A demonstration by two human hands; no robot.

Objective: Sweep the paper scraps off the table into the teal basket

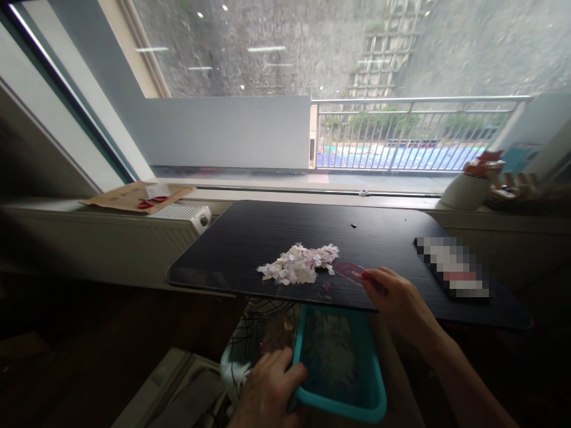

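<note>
A pile of small white paper scraps (301, 263) lies near the front edge of a black table (250, 229). My right hand (395, 297) is closed on a clear flat plastic piece (328, 278) with a pink rounded end, resting on the table just right of the pile. Below the table's edge my left hand (270, 389) grips the left rim of a teal plastic basket (372, 386), which holds more paper scraps.
A blurred-out flat item (452, 272) lies on the table's right side. A white pot (466, 190) stands on the sill at right. Red scissors (151, 203) lie on cardboard (120, 196) above a radiator at left. A window and railing are behind.
</note>
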